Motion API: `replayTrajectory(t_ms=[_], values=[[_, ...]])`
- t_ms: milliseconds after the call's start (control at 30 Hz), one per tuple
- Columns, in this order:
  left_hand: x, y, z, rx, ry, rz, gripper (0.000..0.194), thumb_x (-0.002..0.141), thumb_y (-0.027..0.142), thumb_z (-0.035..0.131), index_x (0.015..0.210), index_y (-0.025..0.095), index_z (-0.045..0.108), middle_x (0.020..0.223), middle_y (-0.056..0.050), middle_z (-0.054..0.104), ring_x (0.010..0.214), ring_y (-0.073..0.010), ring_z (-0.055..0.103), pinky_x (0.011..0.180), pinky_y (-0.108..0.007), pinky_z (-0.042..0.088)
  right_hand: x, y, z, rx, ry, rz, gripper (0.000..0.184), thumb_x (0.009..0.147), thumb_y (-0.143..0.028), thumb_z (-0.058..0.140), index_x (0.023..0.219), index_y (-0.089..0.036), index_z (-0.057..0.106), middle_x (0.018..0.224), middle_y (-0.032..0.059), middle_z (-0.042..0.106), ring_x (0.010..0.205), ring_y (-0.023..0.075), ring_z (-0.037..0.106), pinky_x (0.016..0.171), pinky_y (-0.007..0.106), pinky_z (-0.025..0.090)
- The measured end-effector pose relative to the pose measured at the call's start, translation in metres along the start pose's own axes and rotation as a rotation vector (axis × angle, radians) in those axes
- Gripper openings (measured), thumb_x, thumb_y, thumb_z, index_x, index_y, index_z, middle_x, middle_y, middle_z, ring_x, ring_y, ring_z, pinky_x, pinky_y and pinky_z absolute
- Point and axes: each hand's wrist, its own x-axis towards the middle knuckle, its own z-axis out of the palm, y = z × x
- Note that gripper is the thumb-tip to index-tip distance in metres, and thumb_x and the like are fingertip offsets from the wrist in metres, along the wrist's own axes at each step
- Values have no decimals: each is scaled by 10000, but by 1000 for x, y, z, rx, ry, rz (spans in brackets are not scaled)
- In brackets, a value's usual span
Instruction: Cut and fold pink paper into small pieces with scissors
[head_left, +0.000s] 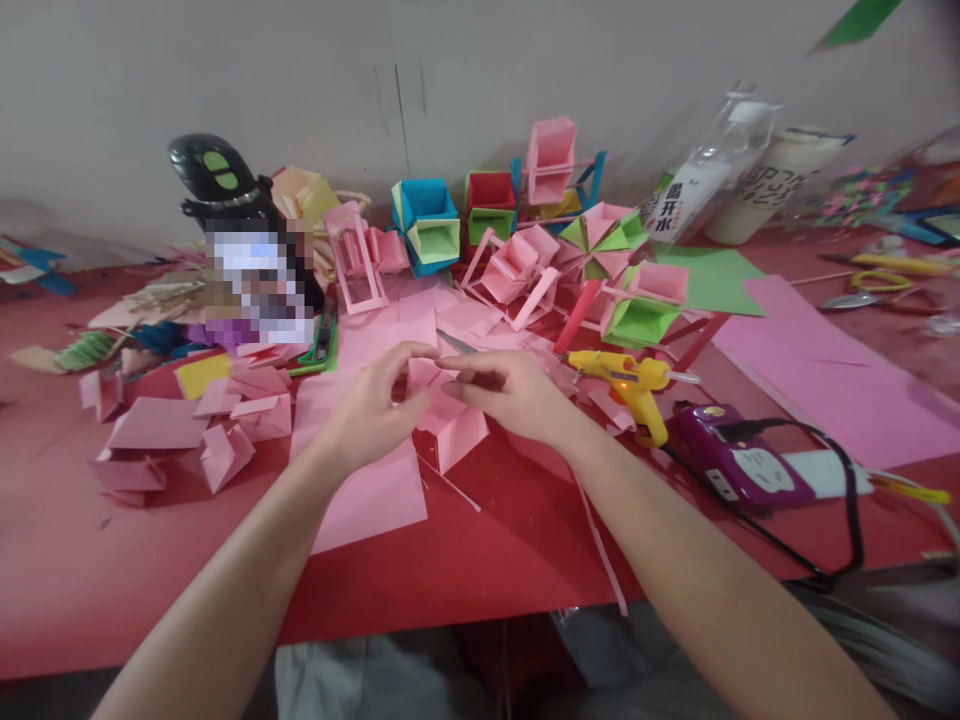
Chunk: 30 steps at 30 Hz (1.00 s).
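Observation:
Between my hands, over the red table [465, 570], is a pink folded-paper piece [459, 435] with boxy sides. My left hand [386, 405] pinches its left upper part between thumb and fingers. From the right, my right hand [514, 390] closes its thumb and fingers on the top of the same piece. My fingers partly hide the piece. Under my left wrist lies a flat pink paper sheet [375, 510]. A thin pink paper strip [604, 560] lies by my right forearm. Just beyond my fingers, a pointed grey blade [454, 342] shows.
A yellow glue gun [626, 375] and a purple power strip [739, 455] with a black cord lie to the right. Folded pink pieces [225, 455] crowd the left. Coloured paper boxes [426, 220], a phone on a black stand [259, 235] and a water bottle [709, 175] stand behind.

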Motion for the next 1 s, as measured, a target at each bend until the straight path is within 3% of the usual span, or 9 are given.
replayTrajectory(t_ms=[67,167,333,467,600,767,867,1000], values=[[0,0,2,14,-10,-21,413,779,101,579,1179,196,609,887,4,643,620,-114,506,624,-274,450,-1,-1,1,-4,1,-5,343,853,-268,695,1176,-172,753,778,11,713,699,143,614,668,292,488],[0,1,6,16,43,-53,391,805,180,649,1194,199,617,813,8,640,594,-123,516,622,-282,472,-2,-2,4,-13,23,-23,334,857,-269,705,1175,-175,740,811,18,740,733,153,654,710,302,515],[2,5,7,32,257,-13,105,830,206,653,929,227,681,870,-6,708,707,-158,605,665,-289,486,-3,-6,6,-62,158,-57,353,827,-388,756,1128,-203,742,1039,64,774,895,200,700,793,339,561],[1,6,10,-41,306,-6,72,819,160,628,839,216,669,859,-8,722,846,-189,662,764,-304,516,-2,-9,6,-67,185,-51,190,863,-276,699,1030,-198,750,1041,56,780,923,197,713,807,332,571],[1,4,15,-112,227,-31,66,806,147,617,807,204,650,809,-4,694,797,-173,658,753,-298,511,-2,-8,7,-122,235,-55,200,894,-159,610,1016,-206,762,1044,49,785,975,207,721,890,371,561],[3,7,13,-216,116,-127,82,756,145,657,816,189,623,776,1,663,746,-156,646,661,-258,492,-4,-5,8,-238,259,-240,284,920,-144,583,1133,-230,750,1165,63,762,1092,225,703,977,412,541],[4,7,9,-319,20,-168,200,744,158,694,941,183,678,861,-16,702,789,-165,665,711,-272,522,-4,-5,8,-218,248,-219,325,914,-169,615,1218,-232,709,1166,64,759,1082,221,706,977,406,543],[5,3,4,-354,-92,-176,117,841,254,655,892,190,738,841,-33,723,725,-150,650,660,-260,512,-5,-4,5,-189,207,-160,379,886,-172,655,1262,-218,669,1062,56,774,1003,212,722,929,386,552]])
